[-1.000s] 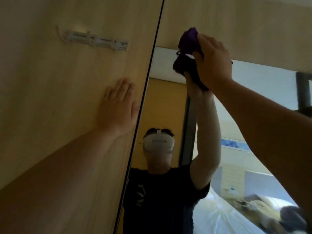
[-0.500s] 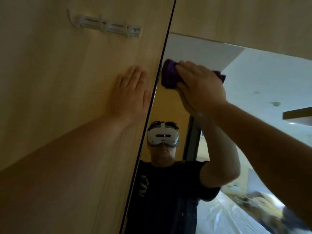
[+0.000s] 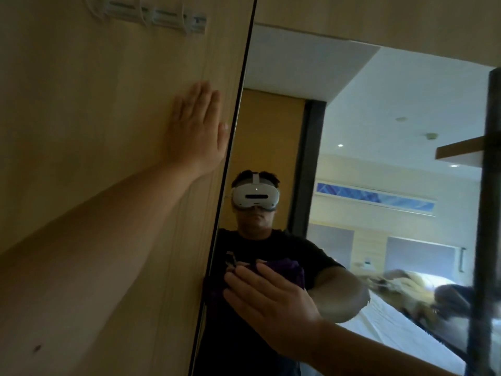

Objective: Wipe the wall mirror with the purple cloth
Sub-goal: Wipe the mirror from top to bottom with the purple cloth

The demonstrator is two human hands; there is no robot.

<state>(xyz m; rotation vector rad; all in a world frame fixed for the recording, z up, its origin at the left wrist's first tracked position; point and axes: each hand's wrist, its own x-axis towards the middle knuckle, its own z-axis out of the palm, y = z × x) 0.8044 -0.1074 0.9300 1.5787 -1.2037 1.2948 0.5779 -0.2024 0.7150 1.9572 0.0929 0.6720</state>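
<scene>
- The left hand (image 3: pixel 196 128) is laid flat on the wooden panel (image 3: pixel 81 104), left of centre, with the fingers straight and nothing held.
- The purple cloth (image 3: pixel 290 272) is pressed against the wall mirror (image 3: pixel 379 118) in the lower centre of the frame, near the mirror's left edge.
- The right hand (image 3: pixel 271 302) is spread over the cloth, its fingers nearly straight.
- A white hook rail (image 3: pixel 151 14) is seen at the upper left.

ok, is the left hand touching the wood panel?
Touching. Head view: left hand lies flat on the wood panel, palm and straight fingers against it.
</scene>
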